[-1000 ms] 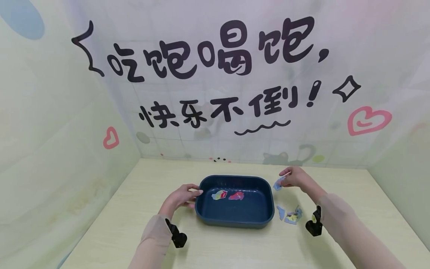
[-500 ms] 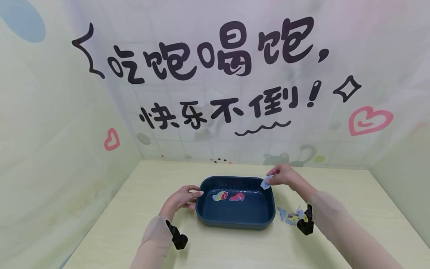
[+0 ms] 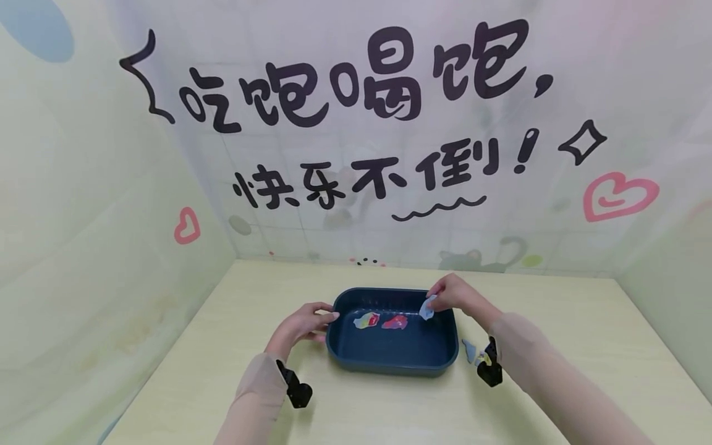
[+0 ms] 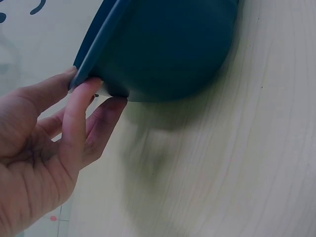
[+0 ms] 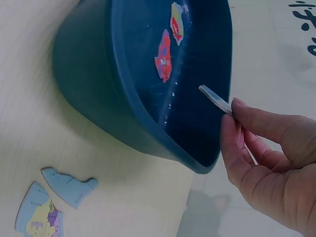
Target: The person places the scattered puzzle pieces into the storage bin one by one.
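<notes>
A dark blue rectangular basin stands on the table. My left hand pinches its left rim, thumb on the edge and fingers against the outer wall. Over the basin's back right corner, my right hand holds a light blue puzzle piece between thumb and fingertips; in the right wrist view this piece is seen nearly edge-on. On the basin floor lie a yellow, blue and red puzzle piece and a red and purple one, side by side.
Right of the basin, a blue map puzzle piece and a blue, yellow and purple one lie on the pale wooden table. The right wrist camera partly covers them in the head view. A printed cloth hangs behind.
My right hand has carried the light blue puzzle piece leftward, from beside the basin across its right rim to over the inside. My left hand stays at the left rim.
</notes>
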`<state>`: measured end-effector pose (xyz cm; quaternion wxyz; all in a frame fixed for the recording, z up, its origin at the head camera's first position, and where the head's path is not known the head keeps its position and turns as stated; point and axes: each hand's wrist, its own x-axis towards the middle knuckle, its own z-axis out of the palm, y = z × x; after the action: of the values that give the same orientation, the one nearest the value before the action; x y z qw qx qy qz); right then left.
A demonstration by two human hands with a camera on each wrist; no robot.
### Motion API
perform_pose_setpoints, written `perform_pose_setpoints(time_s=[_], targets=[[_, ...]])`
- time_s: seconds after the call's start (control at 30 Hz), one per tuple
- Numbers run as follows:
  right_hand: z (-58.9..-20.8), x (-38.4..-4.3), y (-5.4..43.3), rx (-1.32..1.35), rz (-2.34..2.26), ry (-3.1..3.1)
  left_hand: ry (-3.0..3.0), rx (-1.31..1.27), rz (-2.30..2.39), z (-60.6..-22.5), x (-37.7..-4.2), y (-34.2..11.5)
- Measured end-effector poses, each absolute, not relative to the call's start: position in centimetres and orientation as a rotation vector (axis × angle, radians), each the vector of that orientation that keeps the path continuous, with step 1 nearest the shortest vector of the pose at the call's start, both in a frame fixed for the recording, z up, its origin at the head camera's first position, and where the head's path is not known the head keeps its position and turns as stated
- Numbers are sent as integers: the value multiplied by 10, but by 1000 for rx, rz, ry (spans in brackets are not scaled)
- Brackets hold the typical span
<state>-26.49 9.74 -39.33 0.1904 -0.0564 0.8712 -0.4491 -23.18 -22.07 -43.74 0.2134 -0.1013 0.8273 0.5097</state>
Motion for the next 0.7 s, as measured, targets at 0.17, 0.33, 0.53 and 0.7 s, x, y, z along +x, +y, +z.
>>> perform_pose_setpoints(time_s=[0.17,0.33,0.53,0.7], targets=[[-401,-266,84,-143,-1198,2435,2295,-279,1415,-439,-233,-221],[-404,-264,73,-121,-1049,2514,2300,-284,1410,-436,-233,-218],[-409,-266,66,-93,-893,2550,2295,-282,1417,-436,-232,-219],[-415,-269,64,-53,-830,2530,2282,-283,1446,-435,-231,-219]])
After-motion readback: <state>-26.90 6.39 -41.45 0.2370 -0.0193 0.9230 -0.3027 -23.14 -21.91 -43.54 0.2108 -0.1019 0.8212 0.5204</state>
